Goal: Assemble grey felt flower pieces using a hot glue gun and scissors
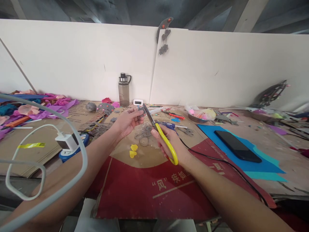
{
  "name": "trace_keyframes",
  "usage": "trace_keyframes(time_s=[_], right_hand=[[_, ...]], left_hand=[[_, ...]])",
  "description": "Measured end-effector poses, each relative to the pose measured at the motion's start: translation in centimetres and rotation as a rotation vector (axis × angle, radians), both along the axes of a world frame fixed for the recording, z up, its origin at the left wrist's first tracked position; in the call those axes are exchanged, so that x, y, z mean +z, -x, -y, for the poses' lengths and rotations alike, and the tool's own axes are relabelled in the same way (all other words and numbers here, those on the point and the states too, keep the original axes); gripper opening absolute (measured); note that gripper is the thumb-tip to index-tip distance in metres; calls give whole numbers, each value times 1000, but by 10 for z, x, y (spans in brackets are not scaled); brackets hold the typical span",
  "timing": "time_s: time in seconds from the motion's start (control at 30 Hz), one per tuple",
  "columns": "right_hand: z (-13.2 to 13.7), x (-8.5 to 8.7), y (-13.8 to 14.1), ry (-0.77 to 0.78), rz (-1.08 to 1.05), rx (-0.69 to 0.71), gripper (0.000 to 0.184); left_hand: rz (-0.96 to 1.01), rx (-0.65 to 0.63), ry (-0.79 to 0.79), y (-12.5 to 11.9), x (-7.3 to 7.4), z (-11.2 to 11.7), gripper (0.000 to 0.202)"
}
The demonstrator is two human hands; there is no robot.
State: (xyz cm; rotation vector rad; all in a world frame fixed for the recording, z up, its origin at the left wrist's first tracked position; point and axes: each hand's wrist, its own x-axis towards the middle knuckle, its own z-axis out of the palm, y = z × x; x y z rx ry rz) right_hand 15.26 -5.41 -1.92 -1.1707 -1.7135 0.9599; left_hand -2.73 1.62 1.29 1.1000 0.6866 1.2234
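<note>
Scissors (157, 127), grasped by the right hand (174, 141), slant lengthwise, metal blades pointing forward-left at a gray scrap (140, 108) pinched in the left hand (129, 121). Beneath: tangled gray strands (145, 132), rounded yellow cutouts (132, 154), printed cardboard (137, 190).

scissor handles (166, 140): glossy plastic | scissor blades (150, 116): metal | bottle (124, 94): smooth plastic | phone (236, 145): glossy | wall panel (212, 64): matt

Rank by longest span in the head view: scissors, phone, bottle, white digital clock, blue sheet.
Largest to smallest:
- blue sheet
- scissors and phone: too close to rank, especially with different nearness to the camera
- bottle
- white digital clock
</note>
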Motion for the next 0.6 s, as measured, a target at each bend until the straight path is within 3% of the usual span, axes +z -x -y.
trace_keyframes(time_s=[0.1,0.6], right_hand=[[-1,-1,1,76,-79,-16,42],[0,-1,-4,-53,54,34,37]], left_hand=[[6,-6,3,1,-1,-2,15],[71,8,1,6,1,-4,16]])
